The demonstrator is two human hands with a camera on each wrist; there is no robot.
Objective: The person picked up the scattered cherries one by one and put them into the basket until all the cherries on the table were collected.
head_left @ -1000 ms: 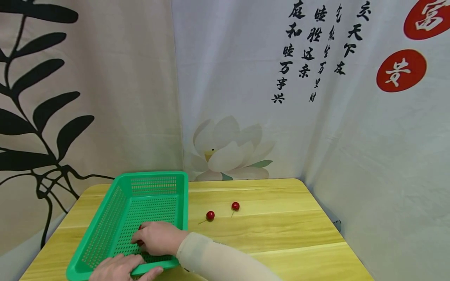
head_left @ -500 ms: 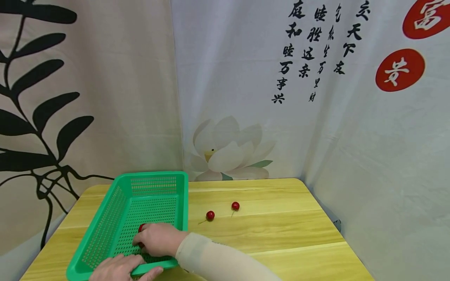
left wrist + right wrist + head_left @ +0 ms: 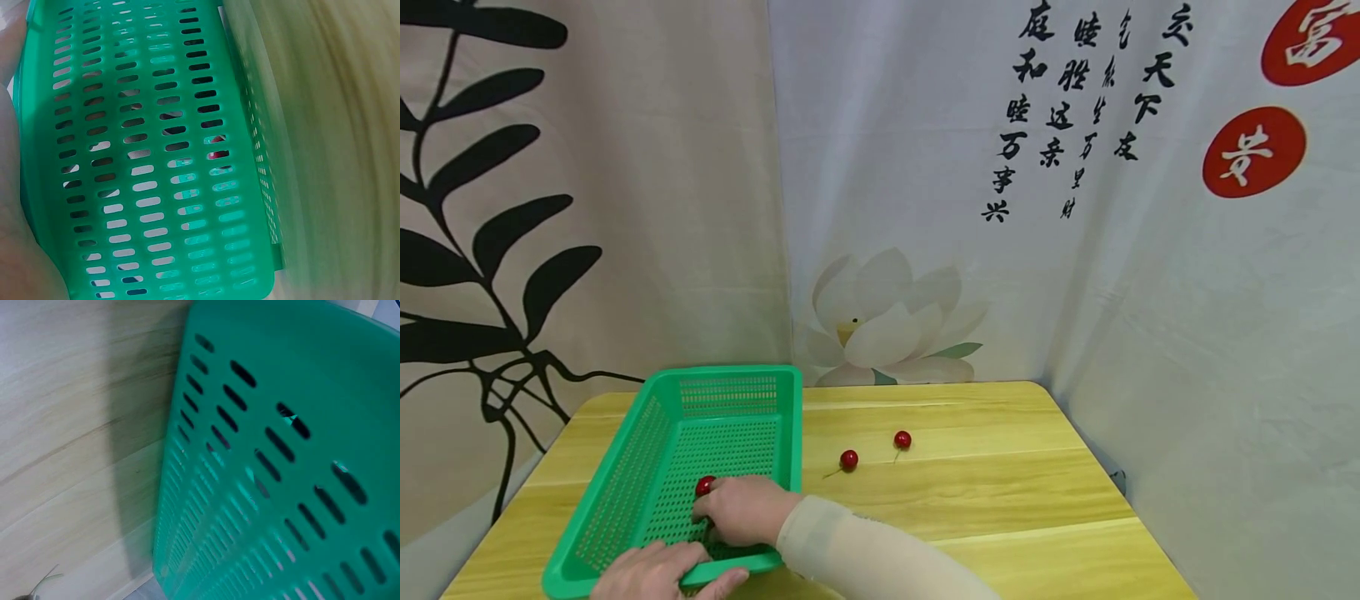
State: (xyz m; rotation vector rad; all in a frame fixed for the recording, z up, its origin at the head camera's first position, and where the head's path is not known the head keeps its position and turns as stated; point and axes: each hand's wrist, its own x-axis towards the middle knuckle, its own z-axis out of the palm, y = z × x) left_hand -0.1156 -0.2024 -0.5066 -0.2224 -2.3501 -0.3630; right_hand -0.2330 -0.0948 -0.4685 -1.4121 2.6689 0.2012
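My left hand (image 3: 651,573) grips the near rim of the green plastic basket (image 3: 796,425), its thumb along the outside. My right hand (image 3: 745,508) reaches down inside the basket's near end, fingers curled. A red cherry (image 3: 705,486) shows at the tips of its fingers, partly covered by them; the space under the palm is hidden. Two more cherries with thin stems lie on the table right of the basket, a nearer cherry (image 3: 848,461) and a farther cherry (image 3: 902,440). In the left wrist view a bit of red shows through the slotted basket wall (image 3: 262,187).
The basket stands on the left half of a yellow wooden table (image 3: 1000,467) with rounded far corners. Printed cloth hangs behind and on both sides. The right forearm crosses the basket's near right corner. In the right wrist view the basket's slotted side wall (image 3: 350,375) fills the right half.
My right hand has shifted slightly right inside the basket, and more of the cherry at its fingers shows. The dark red patch under the fingers is now mostly hidden. The left hand stays put.
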